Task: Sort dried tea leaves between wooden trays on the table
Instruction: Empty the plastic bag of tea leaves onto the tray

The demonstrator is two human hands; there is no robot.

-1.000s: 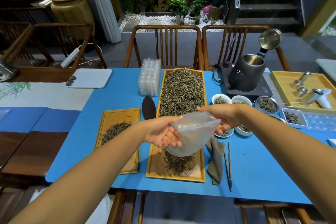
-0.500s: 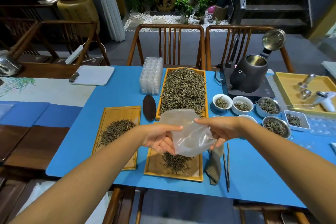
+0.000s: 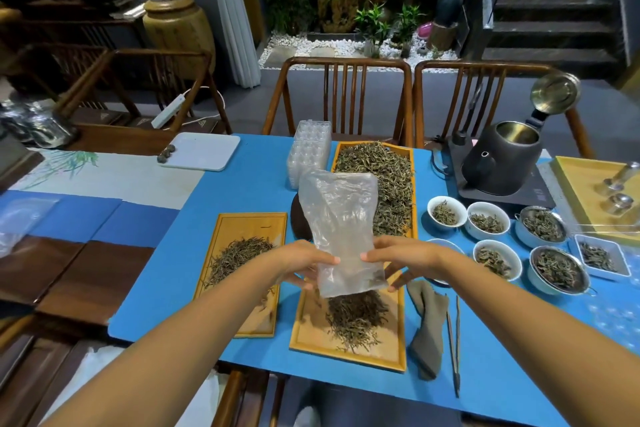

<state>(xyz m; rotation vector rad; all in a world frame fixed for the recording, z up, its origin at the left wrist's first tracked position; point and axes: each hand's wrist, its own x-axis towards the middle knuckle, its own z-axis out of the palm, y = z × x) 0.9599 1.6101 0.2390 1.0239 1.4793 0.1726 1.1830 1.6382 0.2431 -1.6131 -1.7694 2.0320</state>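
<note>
A clear plastic bag [image 3: 341,225] stands upright above the long wooden tray [image 3: 311,333]. My left hand [image 3: 301,262] pinches its lower left edge and my right hand [image 3: 398,258] pinches its lower right edge. The long tray holds a big heap of dried tea leaves [image 3: 381,180] at its far end and a small dark pile [image 3: 356,317] near me, just under the bag. A shorter wooden tray [image 3: 249,225] to the left carries a thin pile of tea leaves [image 3: 239,256].
Several small bowls of tea [image 3: 446,213] sit right of the long tray, behind them a black kettle [image 3: 498,156] with its lid up. A grey cloth [image 3: 429,329] and tweezers [image 3: 453,343] lie at front right. Stacked clear plastic trays [image 3: 310,149] stand at the back.
Both hands turned the bag from hanging low over the near pile to standing upright, with my grips now at its lower edge. The view shifted slightly.
</note>
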